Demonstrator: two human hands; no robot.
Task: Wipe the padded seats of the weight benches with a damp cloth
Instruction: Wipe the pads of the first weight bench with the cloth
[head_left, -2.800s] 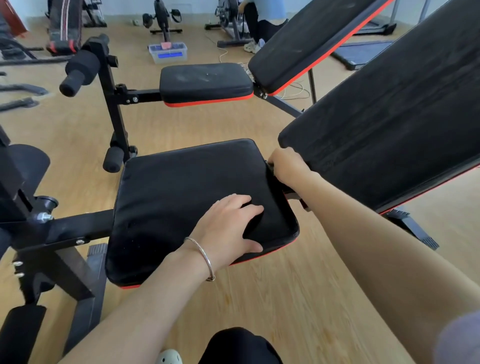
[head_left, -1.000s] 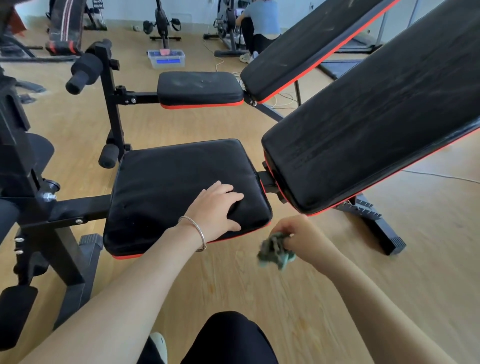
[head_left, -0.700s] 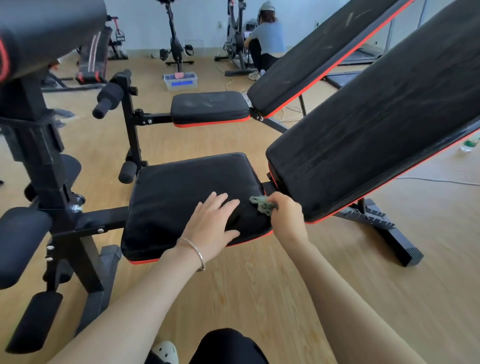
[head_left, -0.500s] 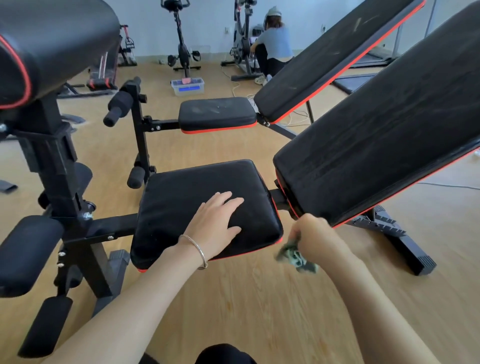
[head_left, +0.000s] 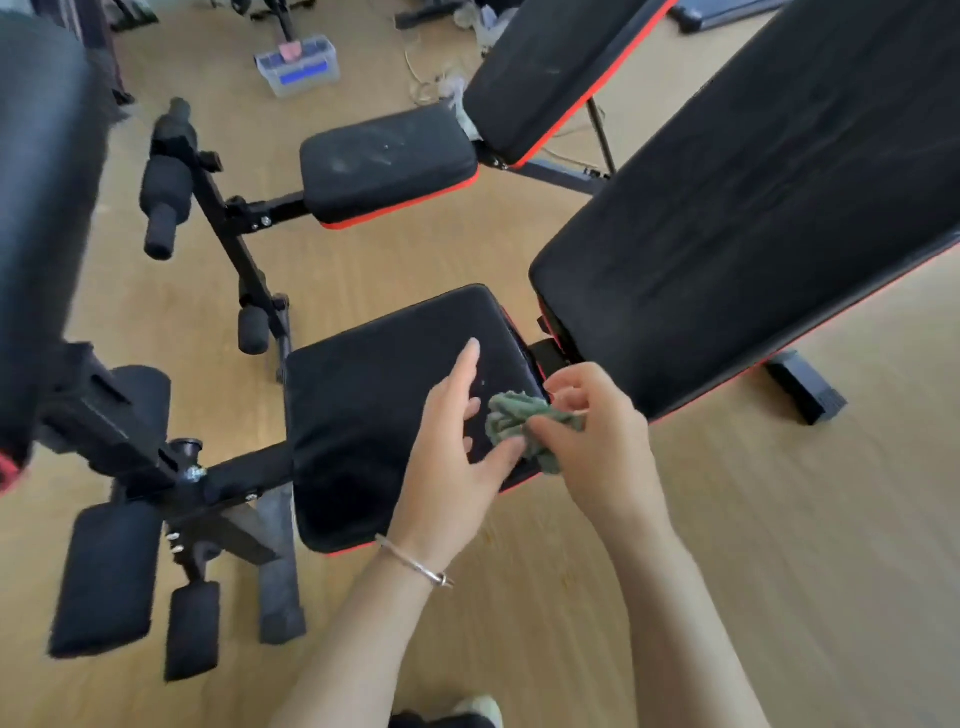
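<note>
Holding a crumpled green cloth (head_left: 511, 421) over the near right corner of a black padded seat (head_left: 363, 405), a person stands at the side of a red-trimmed weight-training frame. The right hand (head_left: 597, 431) keeps a pinching grip on the cloth, thumb and curled fingers closed on the bunched fabric. The left hand (head_left: 452, 452) is over the seat just beside it, its grip spread: the forefinger stretches toward the backrest (head_left: 753, 208) and the thumb tip touches the cloth's lower edge. Whether the palm rests on the padding cannot be told. A thin silver bracelet (head_left: 415, 564) circles the left wrist.

The backrest rises at a slant to the right of the seat, its lower end just beside the cloth. Beyond, on the wooden floor (head_left: 779, 571), a second seat (head_left: 387, 161) shows pale smudges on its top and meets its own tilted backrest (head_left: 545, 67). Foam-covered rollers (head_left: 166, 187) jut from black posts to the left, and a clear plastic box (head_left: 298, 65) sits on the floor farther back. The whole view is slightly blurred.
</note>
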